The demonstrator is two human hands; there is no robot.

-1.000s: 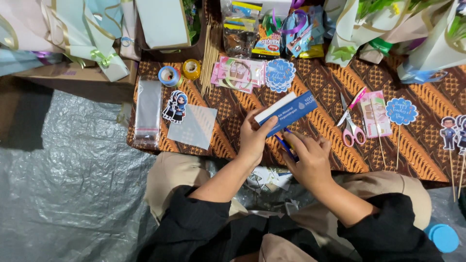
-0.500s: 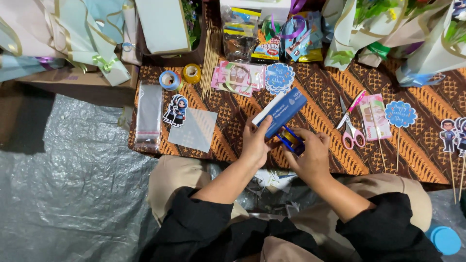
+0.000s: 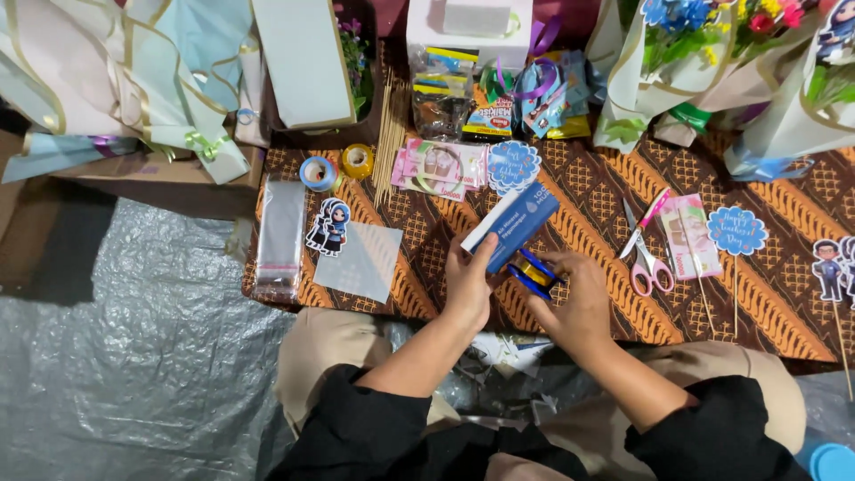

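Observation:
My left hand (image 3: pixel 469 283) grips the lower edge of a blue and white carton (image 3: pixel 511 224), tilted over the brown patterned cloth (image 3: pixel 766 294). My right hand (image 3: pixel 577 303) sits just right of it and holds a small blue tape dispenser (image 3: pixel 533 273) with a yellowish roll, pressed against the carton's underside. Both black sleeves come up from the bottom of the view over my beige trousers.
Pink-handled scissors (image 3: pixel 647 252) and a pink packet (image 3: pixel 690 235) lie right of my hands. Cartoon figure cutouts (image 3: pixel 328 226), a clear sleeve (image 3: pixel 279 238), two tape rolls (image 3: pixel 337 167), skewers (image 3: pixel 388 134), snack packets (image 3: pixel 485 111) and wrapped bouquets (image 3: pixel 712 62) surround the cloth. Grey plastic sheeting (image 3: pixel 125 356) covers the left.
The carton has been lifted slightly and tilted more upright. My right hand has brought the tape dispenser up against its underside.

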